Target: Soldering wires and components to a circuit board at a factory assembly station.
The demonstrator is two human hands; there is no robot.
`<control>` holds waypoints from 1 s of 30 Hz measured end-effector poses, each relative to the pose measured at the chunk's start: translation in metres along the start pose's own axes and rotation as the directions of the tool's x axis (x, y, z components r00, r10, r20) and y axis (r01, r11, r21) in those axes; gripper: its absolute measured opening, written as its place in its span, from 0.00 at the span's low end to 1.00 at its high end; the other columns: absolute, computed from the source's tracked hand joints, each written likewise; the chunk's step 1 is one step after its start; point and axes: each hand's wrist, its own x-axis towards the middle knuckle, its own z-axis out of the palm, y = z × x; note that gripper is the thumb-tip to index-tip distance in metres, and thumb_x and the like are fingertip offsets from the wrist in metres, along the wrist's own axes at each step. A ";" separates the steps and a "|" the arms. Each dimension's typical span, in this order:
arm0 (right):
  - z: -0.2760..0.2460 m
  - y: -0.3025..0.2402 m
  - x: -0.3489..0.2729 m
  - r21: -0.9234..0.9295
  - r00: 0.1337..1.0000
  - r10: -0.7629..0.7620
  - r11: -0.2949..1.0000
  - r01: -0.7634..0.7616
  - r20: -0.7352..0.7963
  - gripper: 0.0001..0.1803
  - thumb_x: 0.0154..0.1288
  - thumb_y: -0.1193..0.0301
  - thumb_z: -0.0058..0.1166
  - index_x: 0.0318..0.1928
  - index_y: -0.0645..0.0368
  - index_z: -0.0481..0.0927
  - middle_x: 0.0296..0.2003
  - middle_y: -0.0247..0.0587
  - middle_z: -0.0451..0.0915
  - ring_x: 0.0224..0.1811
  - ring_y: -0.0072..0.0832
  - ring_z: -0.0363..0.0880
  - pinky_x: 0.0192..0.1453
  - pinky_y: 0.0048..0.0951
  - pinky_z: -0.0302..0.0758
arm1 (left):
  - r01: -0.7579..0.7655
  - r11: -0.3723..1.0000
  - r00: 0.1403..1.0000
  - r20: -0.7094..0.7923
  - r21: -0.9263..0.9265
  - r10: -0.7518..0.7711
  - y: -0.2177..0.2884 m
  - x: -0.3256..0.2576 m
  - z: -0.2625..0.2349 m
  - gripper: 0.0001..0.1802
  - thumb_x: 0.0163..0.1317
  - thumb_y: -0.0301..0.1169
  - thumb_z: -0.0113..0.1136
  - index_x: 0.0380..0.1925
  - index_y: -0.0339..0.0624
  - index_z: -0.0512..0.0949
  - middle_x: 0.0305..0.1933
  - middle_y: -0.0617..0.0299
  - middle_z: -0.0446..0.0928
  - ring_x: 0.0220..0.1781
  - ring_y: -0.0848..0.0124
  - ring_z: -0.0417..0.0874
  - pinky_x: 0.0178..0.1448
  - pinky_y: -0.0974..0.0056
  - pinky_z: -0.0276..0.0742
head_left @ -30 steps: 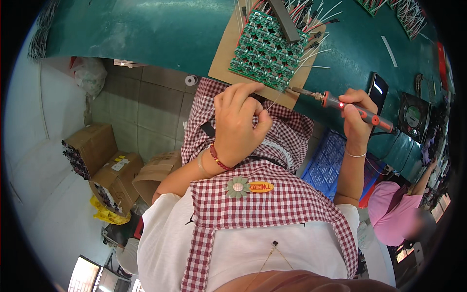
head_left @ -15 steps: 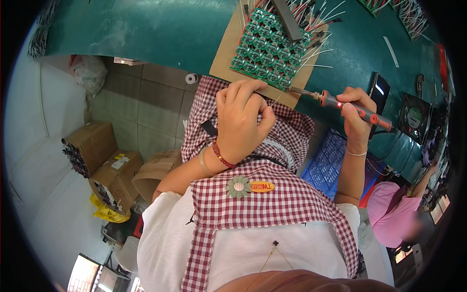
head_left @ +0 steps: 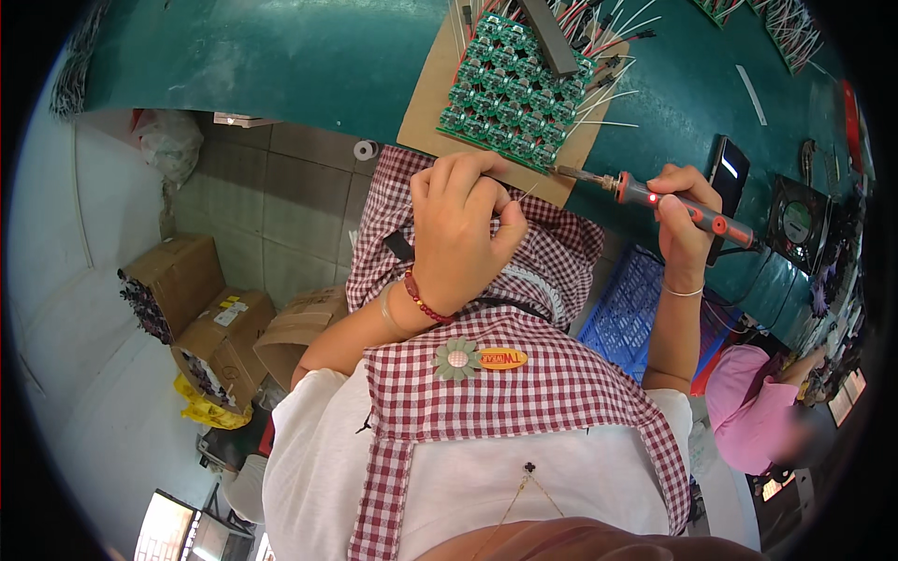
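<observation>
In my right hand [head_left: 687, 215] is a red and grey soldering iron [head_left: 687, 210] with a small lit red light. Its tip points left and meets the near right corner of a green circuit board panel [head_left: 514, 89], or lies just beside it. My left hand [head_left: 463, 220] is closed at the board's near edge. A thin wire [head_left: 530, 191] sticks out between its thumb and fingers; its kind is too small to tell. The panel lies on a brown cardboard sheet [head_left: 426, 122], with a dark grey bar [head_left: 550, 37] across its far part and red, black and white leads beyond.
On the green table [head_left: 262, 65] are a phone [head_left: 730, 178], a black round-centred device [head_left: 795, 224], a white strip [head_left: 751, 93] and more wired boards [head_left: 786, 37]. A blue crate [head_left: 622, 304] is below right, cardboard boxes [head_left: 178, 276] left. A person in pink [head_left: 748, 402] is at right.
The board and cardboard appear slightly further left in the picture, and both hands shift a little with them. The iron's tip stays by the same board corner. Both grips are unchanged.
</observation>
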 end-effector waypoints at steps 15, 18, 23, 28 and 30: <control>-0.001 0.001 -0.006 0.087 0.998 -0.037 0.995 0.042 -0.056 0.09 0.53 0.74 0.55 0.33 0.69 0.79 0.24 0.36 0.73 0.23 0.17 0.63 0.26 0.19 0.57 | -0.010 1.000 1.000 -0.020 0.016 0.011 0.002 0.003 0.003 0.09 0.42 0.24 0.63 0.21 0.44 0.71 0.41 0.64 0.76 0.45 0.63 0.75 0.49 0.58 0.62; 0.000 0.004 -0.006 0.078 0.999 -0.011 0.997 0.015 -0.048 0.09 0.53 0.74 0.55 0.33 0.69 0.79 0.24 0.36 0.73 0.24 0.17 0.63 0.27 0.19 0.57 | -0.013 1.000 1.000 -0.019 0.009 0.013 0.001 0.003 0.005 0.09 0.42 0.23 0.62 0.22 0.44 0.71 0.41 0.64 0.77 0.44 0.63 0.75 0.49 0.58 0.63; 0.000 0.006 -0.007 0.071 0.999 -0.001 0.997 0.005 -0.046 0.09 0.53 0.74 0.56 0.33 0.68 0.79 0.24 0.35 0.73 0.25 0.17 0.62 0.29 0.20 0.56 | -0.014 1.000 1.000 -0.023 0.010 0.014 0.000 0.003 0.007 0.09 0.42 0.23 0.62 0.22 0.44 0.71 0.41 0.63 0.77 0.43 0.63 0.75 0.48 0.59 0.63; -0.001 -0.001 -0.005 0.012 0.999 -0.025 1.000 0.025 -0.024 0.09 0.53 0.74 0.56 0.32 0.68 0.78 0.23 0.35 0.73 0.25 0.17 0.62 0.29 0.20 0.57 | 0.002 1.000 1.000 -0.020 0.000 -0.002 0.000 0.004 0.008 0.09 0.42 0.23 0.63 0.22 0.44 0.71 0.41 0.63 0.77 0.44 0.62 0.75 0.50 0.58 0.62; -0.006 -0.004 -0.006 0.033 0.995 -0.085 0.996 0.087 -0.054 0.10 0.53 0.73 0.57 0.33 0.68 0.78 0.23 0.35 0.72 0.25 0.17 0.63 0.29 0.20 0.57 | 0.006 1.000 1.000 -0.024 0.027 -0.005 0.001 0.006 -0.002 0.08 0.44 0.24 0.63 0.22 0.44 0.72 0.38 0.63 0.76 0.42 0.63 0.75 0.47 0.59 0.64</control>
